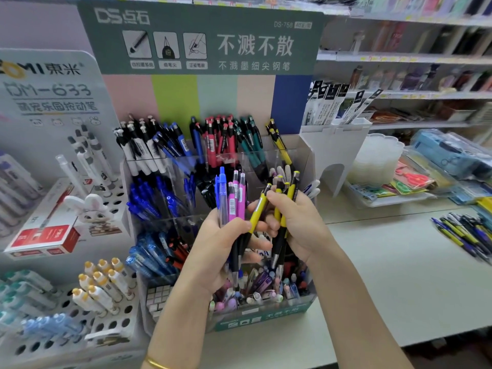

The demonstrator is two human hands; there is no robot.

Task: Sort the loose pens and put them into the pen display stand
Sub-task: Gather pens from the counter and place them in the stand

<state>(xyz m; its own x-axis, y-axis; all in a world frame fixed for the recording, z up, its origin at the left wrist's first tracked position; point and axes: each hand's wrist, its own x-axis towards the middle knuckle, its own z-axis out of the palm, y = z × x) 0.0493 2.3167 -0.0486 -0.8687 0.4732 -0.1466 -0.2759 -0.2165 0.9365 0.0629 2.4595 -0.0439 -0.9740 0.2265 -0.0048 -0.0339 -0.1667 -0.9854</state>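
We are sorting midway: left hand (213,243) clutching blue and pink pens (234,198), right hand (300,222) clutching yellow pens (291,191), loose pens (463,233) waiting on the desk (386,267).

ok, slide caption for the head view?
Left hand holds blue and pink pens, right hand grips yellow pens, in front of the pen display stand.

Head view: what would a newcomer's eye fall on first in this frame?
Dead centre, the left hand grips blue and pink pens while the right hand holds yellow pens, both in front of the pen display stand. Its green header board with large white characters fills the top. Loose pens lie piled on the table at far right.
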